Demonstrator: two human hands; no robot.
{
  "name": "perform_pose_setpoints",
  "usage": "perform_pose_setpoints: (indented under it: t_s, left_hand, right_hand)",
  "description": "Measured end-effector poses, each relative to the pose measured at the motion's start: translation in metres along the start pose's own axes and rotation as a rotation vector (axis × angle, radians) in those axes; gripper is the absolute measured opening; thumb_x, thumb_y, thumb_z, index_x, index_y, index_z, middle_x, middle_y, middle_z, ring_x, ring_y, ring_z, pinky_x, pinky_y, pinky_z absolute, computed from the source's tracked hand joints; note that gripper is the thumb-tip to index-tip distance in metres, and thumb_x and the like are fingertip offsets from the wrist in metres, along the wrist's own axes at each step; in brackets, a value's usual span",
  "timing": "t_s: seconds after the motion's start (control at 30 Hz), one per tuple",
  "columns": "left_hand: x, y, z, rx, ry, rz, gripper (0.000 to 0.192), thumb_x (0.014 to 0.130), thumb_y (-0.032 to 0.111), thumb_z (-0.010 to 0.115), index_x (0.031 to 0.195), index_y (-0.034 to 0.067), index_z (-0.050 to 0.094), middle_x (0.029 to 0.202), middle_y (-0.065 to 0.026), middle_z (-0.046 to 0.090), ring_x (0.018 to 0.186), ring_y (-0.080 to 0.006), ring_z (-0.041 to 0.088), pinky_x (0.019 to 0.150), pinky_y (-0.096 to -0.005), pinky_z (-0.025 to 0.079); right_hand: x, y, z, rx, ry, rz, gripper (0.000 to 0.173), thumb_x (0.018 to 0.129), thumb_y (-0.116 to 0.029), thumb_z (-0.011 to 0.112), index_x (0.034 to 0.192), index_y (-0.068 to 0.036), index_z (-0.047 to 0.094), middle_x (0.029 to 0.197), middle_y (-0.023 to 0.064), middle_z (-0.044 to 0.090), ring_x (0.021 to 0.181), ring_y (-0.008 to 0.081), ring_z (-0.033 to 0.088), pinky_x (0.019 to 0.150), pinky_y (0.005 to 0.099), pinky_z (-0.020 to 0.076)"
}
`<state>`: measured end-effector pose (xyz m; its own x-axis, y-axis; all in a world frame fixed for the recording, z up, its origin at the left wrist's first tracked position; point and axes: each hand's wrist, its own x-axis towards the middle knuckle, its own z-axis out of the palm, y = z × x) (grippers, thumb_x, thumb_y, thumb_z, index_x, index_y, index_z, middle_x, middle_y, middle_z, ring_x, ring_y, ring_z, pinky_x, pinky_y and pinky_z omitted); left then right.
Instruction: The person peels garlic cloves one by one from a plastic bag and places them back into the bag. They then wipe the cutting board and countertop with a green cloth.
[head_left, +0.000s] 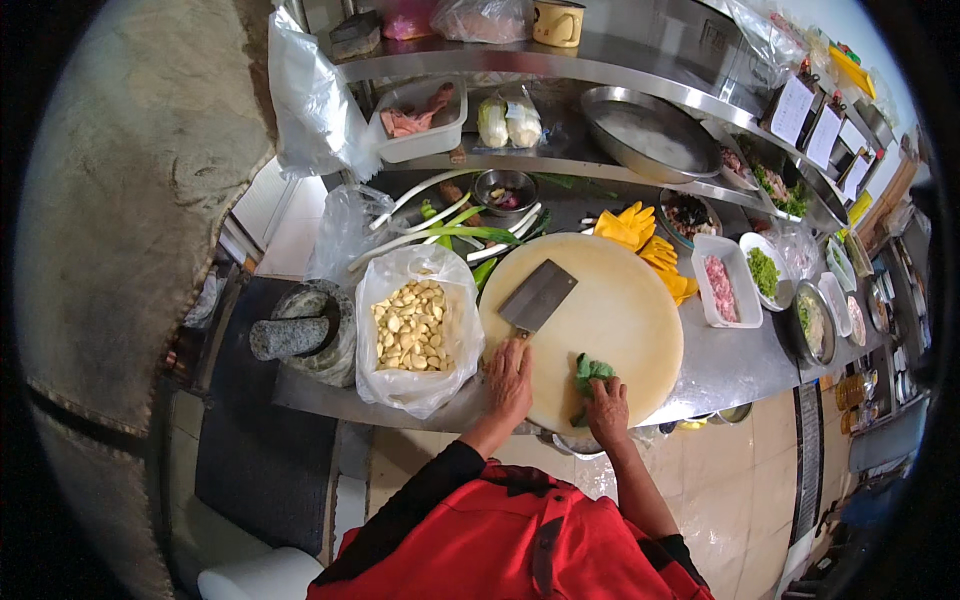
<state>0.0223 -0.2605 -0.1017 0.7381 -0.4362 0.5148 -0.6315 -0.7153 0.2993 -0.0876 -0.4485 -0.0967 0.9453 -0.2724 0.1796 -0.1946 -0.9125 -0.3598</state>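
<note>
A large round cutting board (637, 300) lies on the steel counter before me. On its left part rests a cleaver (538, 295), blade pointing away from me. My left hand (511, 379) is at the cleaver's handle, its fingers over the handle end; how firmly they close on it is hidden. My right hand (607, 409) holds a dark green leafy vegetable (592, 369) near the board's front edge, fingertips pressed on the leaves. Left of the board stands a plastic-lined container of peeled garlic cloves (411, 326). Yellow rubber gloves (628, 227) lie by the board's far right edge.
A stone mortar (341, 352) with its pestle (289, 337) stands at the left. Scallions (420, 241) and a small metal bowl (507, 191) lie behind the board. At the right are a tub of minced meat (724, 289) and a bowl of chopped greens (763, 271). Shelves (570, 66) overhang the back.
</note>
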Motion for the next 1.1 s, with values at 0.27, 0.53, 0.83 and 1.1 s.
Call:
perform_pose_setpoints:
  t_s: [0.27, 0.53, 0.83, 1.1]
  left_hand:
    - [0.015, -0.016, 0.016, -0.027, -0.320, -0.120, 0.052, 0.083, 0.005, 0.052, 0.135, 0.001, 0.043, 0.111, -0.0228, 0.053, 0.104, -0.0386, 0.051, 0.089, -0.0469, 0.042]
    - [0.021, 0.038, 0.027, -0.560, -0.204, 0.005, 0.057, 0.092, 0.025, 0.058, 0.142, 0.006, 0.036, 0.137, -0.0236, 0.040, 0.125, -0.0435, 0.040, 0.105, -0.0511, 0.033]
    - [0.034, 0.014, -0.040, -0.811, -0.019, -0.016, 0.034, 0.076, -0.003, 0.058, 0.109, 0.004, 0.061, 0.113, -0.0157, 0.058, 0.108, -0.0356, 0.055, 0.093, -0.0419, 0.045]
    - [0.038, -0.046, 0.042, -0.121, -0.233, -0.047, 0.068, 0.079, 0.011, 0.069, 0.135, -0.003, 0.034, 0.145, -0.0233, 0.029, 0.130, -0.0430, 0.033, 0.110, -0.0473, 0.028]
  right_hand:
    - [-0.005, -0.019, 0.008, 0.029, -0.023, 0.087, 0.049, 0.071, -0.006, 0.068, 0.118, -0.010, 0.053, 0.119, 0.0224, 0.045, 0.105, 0.0425, 0.045, 0.089, 0.0504, 0.0424]
    - [-0.010, -0.039, 0.006, 0.360, -0.008, 0.157, 0.036, 0.075, -0.003, 0.061, 0.111, -0.006, 0.058, 0.103, 0.0192, 0.055, 0.092, 0.0383, 0.055, 0.082, 0.0450, 0.0469]
    - [-0.006, -0.074, -0.036, 1.524, -0.103, 0.372, 0.043, 0.100, -0.029, 0.048, 0.132, 0.000, 0.049, 0.122, 0.0120, 0.059, 0.108, 0.0225, 0.057, 0.090, 0.0328, 0.0460]
    - [0.010, -0.064, 0.021, 0.465, 0.045, 0.084, 0.051, 0.081, -0.002, 0.062, 0.129, -0.012, 0.053, 0.134, 0.0215, 0.044, 0.112, 0.0366, 0.049, 0.098, 0.0431, 0.0426]
